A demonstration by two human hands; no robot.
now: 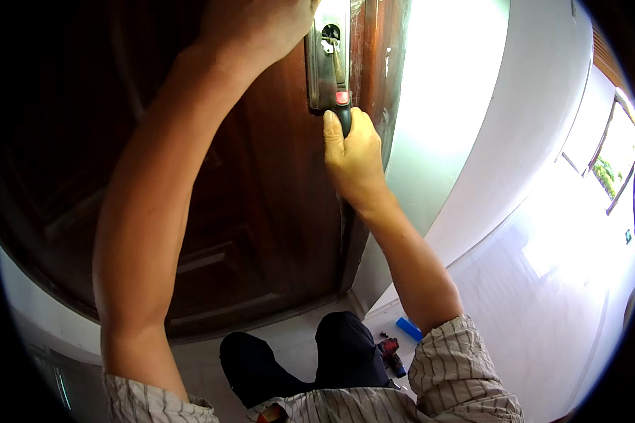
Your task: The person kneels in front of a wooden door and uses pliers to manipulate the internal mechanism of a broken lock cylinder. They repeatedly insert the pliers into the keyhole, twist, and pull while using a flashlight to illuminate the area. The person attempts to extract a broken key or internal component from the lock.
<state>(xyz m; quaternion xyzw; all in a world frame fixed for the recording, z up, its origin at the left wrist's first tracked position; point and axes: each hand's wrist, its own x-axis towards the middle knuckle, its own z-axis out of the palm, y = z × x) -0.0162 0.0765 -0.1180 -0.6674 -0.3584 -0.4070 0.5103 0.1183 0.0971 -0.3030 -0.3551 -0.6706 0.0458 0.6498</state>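
Note:
A tall metal lock plate (320, 88) is mounted on the edge of a dark brown wooden door (268, 183). In its upper part is a dark opening (330, 32) with a small pale piece at the lower rim. My right hand (357, 155) is closed round the black and red handle of a screwdriver (343, 116), just below the plate. The tool's shaft points up along the plate, its tip at or close to the opening. My left hand (268, 28) reaches up beside the top of the plate; its fingers are mostly cut off by the upper edge.
A pale door frame and white wall (466, 106) stand close on the right. On the light floor beside my knees lie a red and black power drill (389, 350), a blue box-like piece (408, 328) and small dark bits (384, 335). Farther right is a window (614, 155).

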